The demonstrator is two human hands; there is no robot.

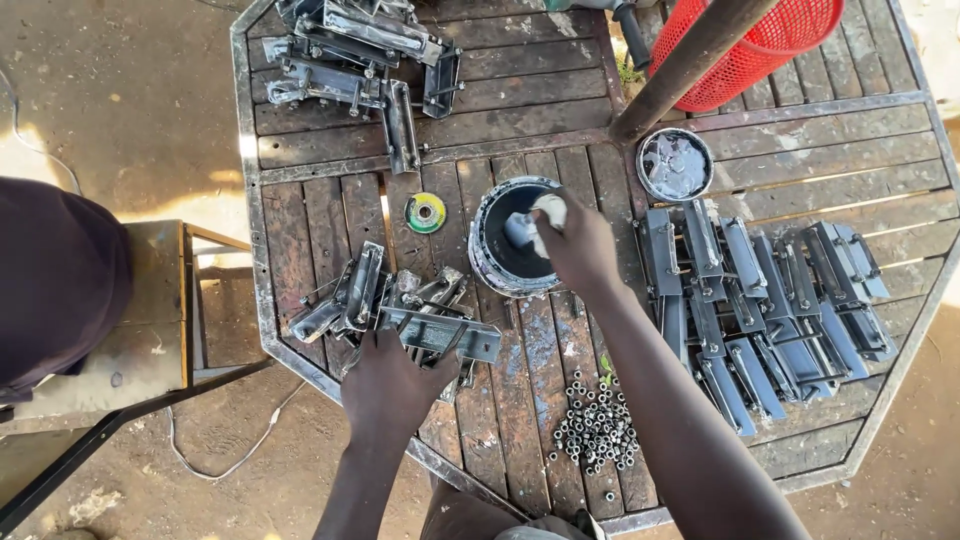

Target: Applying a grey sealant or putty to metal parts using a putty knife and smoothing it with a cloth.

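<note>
My left hand grips a flat metal bracket at the near side of a wooden slatted table, beside a heap of similar unpainted metal parts. My right hand holds a small white sponge or cloth over an open round tin of dark paint. The tin stands in the middle of the table.
Rows of dark painted brackets lie at the right. The tin's lid rests behind them. More metal parts sit at the far left, a grinding disc at centre, loose nuts near me. A red basket, a pole and a person's sleeve are nearby.
</note>
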